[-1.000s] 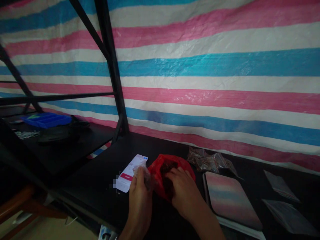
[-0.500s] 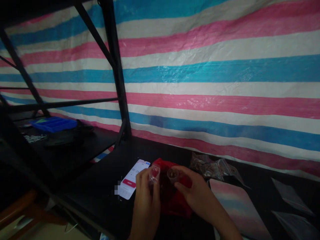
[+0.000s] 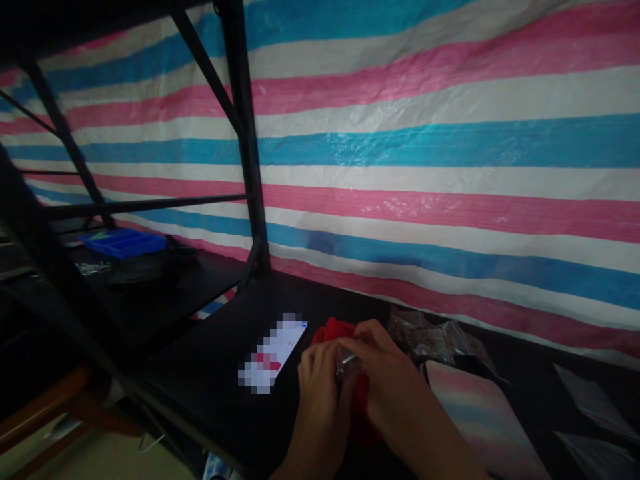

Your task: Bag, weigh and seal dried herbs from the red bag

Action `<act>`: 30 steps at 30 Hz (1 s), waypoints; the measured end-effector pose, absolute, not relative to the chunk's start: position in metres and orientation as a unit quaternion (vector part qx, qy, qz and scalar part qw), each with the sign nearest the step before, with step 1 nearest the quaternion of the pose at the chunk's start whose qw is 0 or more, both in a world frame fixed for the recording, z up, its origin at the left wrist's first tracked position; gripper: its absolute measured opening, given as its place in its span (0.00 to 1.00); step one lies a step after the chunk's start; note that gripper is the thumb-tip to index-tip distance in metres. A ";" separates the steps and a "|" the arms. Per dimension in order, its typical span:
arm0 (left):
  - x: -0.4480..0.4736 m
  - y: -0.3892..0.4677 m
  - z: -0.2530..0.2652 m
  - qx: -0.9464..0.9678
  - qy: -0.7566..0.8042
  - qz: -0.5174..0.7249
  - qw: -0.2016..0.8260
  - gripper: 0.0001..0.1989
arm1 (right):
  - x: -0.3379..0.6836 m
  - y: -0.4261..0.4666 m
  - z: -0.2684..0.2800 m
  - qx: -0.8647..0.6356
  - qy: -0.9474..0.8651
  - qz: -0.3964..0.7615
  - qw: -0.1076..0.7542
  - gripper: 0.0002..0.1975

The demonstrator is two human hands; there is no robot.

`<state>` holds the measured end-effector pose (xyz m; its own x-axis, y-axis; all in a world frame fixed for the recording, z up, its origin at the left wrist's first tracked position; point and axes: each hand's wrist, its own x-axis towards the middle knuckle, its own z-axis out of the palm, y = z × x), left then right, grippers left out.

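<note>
My left hand and my right hand meet over a red bag on the black table. Between them is a small clear plastic container, its shape partly covered by my fingers. The left fingers curl around it from the left, while the right fingers press on it from above and the right. Its contents do not show. Red material also appears beneath my right wrist. Left of my hands lies a phone with a lit, partly blurred screen.
Clear bags with brown contents lie behind my right hand. A pastel-striped flat item rests to the right, with flat clear bags beyond. A black metal frame and a blue tray are at left.
My hands were apart, each holding a small clear container, the right one with brown bits in it. They have come together over the red bag. The view has shifted slightly left.
</note>
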<state>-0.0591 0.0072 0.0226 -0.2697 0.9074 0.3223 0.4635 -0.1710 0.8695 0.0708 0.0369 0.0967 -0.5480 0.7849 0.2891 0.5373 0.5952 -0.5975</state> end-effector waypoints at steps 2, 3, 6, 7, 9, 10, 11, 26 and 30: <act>-0.060 0.007 0.021 0.565 0.609 0.510 0.222 0.15 | 0.071 0.039 0.094 -0.382 -0.860 0.199 0.275 0.33; -0.060 0.007 0.021 0.566 0.609 0.508 0.224 0.13 | 0.071 0.039 0.093 -0.376 -0.866 0.184 0.275 0.33; -0.062 0.007 0.018 0.558 0.603 0.519 0.234 0.10 | 0.069 0.039 0.092 -0.361 -0.880 0.145 0.272 0.35; -0.063 0.007 0.017 0.553 0.599 0.528 0.237 0.10 | 0.069 0.039 0.093 -0.357 -0.883 0.135 0.274 0.35; -0.067 0.008 0.017 0.540 0.592 0.552 0.230 0.12 | 0.067 0.040 0.095 -0.354 -0.878 0.127 0.296 0.35; -0.069 0.008 0.017 0.531 0.592 0.566 0.219 0.13 | 0.067 0.040 0.097 -0.359 -0.869 0.127 0.316 0.34; -0.071 0.008 0.018 0.519 0.594 0.580 0.203 0.14 | 0.066 0.041 0.097 -0.370 -0.856 0.129 0.338 0.32; -0.074 -0.001 0.005 0.404 0.653 0.600 0.223 0.11 | 0.048 0.051 0.071 -0.475 -0.855 0.168 0.122 0.26; -0.083 0.006 0.010 0.380 0.643 0.607 0.271 0.14 | 0.048 0.052 0.067 -0.487 -0.842 0.172 0.156 0.25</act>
